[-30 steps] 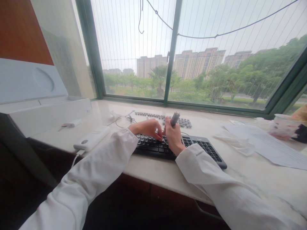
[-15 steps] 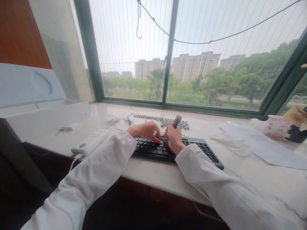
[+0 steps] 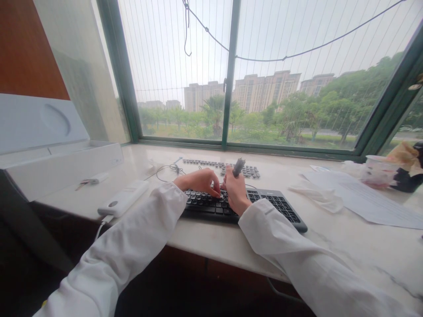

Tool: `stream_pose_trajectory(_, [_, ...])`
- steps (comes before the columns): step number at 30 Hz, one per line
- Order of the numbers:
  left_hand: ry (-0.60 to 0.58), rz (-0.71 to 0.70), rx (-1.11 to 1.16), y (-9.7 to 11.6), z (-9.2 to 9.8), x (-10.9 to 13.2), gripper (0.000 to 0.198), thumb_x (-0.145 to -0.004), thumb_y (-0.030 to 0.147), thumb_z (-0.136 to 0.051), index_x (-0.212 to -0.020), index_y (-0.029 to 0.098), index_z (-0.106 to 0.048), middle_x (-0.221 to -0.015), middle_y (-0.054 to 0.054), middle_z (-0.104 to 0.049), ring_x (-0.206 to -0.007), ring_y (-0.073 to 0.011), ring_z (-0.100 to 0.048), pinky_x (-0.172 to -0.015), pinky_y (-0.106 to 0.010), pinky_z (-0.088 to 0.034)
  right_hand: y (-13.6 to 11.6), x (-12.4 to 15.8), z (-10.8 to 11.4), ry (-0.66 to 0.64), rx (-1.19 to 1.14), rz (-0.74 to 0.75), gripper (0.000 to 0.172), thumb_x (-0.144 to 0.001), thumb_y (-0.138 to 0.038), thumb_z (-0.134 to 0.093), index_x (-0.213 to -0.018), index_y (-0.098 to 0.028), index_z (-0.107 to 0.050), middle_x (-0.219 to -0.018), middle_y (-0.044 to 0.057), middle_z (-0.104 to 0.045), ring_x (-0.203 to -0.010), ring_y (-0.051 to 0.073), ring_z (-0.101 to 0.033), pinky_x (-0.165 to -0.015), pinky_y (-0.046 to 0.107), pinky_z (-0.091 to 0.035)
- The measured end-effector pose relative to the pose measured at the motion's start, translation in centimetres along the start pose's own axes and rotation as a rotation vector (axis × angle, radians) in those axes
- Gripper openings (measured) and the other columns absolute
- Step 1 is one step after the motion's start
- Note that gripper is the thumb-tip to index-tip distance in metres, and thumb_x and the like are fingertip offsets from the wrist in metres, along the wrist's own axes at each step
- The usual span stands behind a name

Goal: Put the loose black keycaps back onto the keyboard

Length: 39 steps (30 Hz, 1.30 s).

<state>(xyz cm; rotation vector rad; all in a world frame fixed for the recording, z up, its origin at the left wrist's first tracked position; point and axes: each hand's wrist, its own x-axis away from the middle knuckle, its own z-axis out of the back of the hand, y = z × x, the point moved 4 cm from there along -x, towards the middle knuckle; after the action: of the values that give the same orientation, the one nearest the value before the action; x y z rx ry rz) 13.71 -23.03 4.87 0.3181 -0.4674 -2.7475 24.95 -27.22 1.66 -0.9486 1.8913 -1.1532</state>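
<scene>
A black keyboard (image 3: 277, 206) lies on the pale desk, its middle covered by my hands. Many of its key spots on the right look bare, without caps. My left hand (image 3: 201, 180) bends down over the left half, thumb and fingertips pinched together at the keys; whatever is between them is too small to make out. Close beside it, my right hand (image 3: 236, 191) wraps round a dark grey brush-like tool (image 3: 239, 167), whose ragged end points up out of the fist. The tool's lower end is hidden by the hand. Behind them, loose keycaps (image 3: 201, 162) lie in rows.
A thin dark cable (image 3: 167, 169) curls left of the keycaps. On the left are a white power bank (image 3: 124, 200), a small white stick (image 3: 95, 179) and an open white box (image 3: 72, 163). Tissue (image 3: 319, 197), papers (image 3: 366, 202) and a plastic cup (image 3: 380, 171) lie right.
My right hand and the tool have shifted slightly left, closer to my left hand. My left hand stays at nearly the same keys. The whole view has moved a little.
</scene>
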Motion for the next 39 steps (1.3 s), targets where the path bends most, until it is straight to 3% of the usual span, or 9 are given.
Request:
stream_pose_trajectory(6, [-0.011,0.018,-0.005,0.1,0.0,0.0,0.022,-0.072,0.04,-0.075,-0.08,0.02,-0.078,-0.072,-0.001,-0.073,-0.06,-0.009,-0.057,-0.058,-0.019,-0.038,-1.0,0.5,-0.2,-0.049,-0.131,-0.17,0.037,-0.082,-0.04,-0.064,-0.062,-0.022,-0.038,-0.047,-0.01,-0.031,-0.039,0.005,-0.026,-0.036,0.02,-0.028])
stream_pose_trajectory(23, [0.012,0.016,0.011,0.4,0.1,0.0,0.019,-0.07,0.036,-0.077,-0.077,0.019,-0.078,-0.067,-0.001,-0.072,-0.056,-0.0088,-0.055,-0.058,-0.02,-0.038,-1.5,0.5,-0.2,-0.102,-0.125,-0.281,0.034,-0.083,-0.035,-0.065,-0.065,-0.021,-0.04,-0.046,-0.011,-0.03,-0.038,0.004,-0.025,-0.035,0.018,-0.028])
stream_pose_trajectory(31, [0.038,-0.005,-0.013,-0.2,-0.1,-0.1,0.018,-0.07,0.037,-0.077,-0.077,0.02,-0.078,-0.068,0.0,-0.072,-0.057,-0.0084,-0.056,-0.059,-0.019,-0.037,-0.9,0.4,-0.6,-0.153,-0.113,-0.131,0.037,-0.078,-0.043,-0.069,-0.066,-0.021,-0.041,-0.049,-0.011,-0.03,-0.04,0.005,-0.026,-0.039,0.02,-0.027])
stream_pose_trajectory(39, [0.016,-0.028,0.042,0.1,0.0,0.0,0.018,-0.071,0.036,-0.075,-0.075,0.018,-0.077,-0.067,0.0,-0.071,-0.057,-0.0081,-0.055,-0.056,-0.019,-0.037,0.1,-0.1,-0.4,-0.159,0.056,0.038,0.042,-0.075,-0.058,-0.064,-0.067,-0.022,-0.045,-0.05,-0.008,-0.041,-0.043,0.008,-0.034,-0.041,0.022,-0.029])
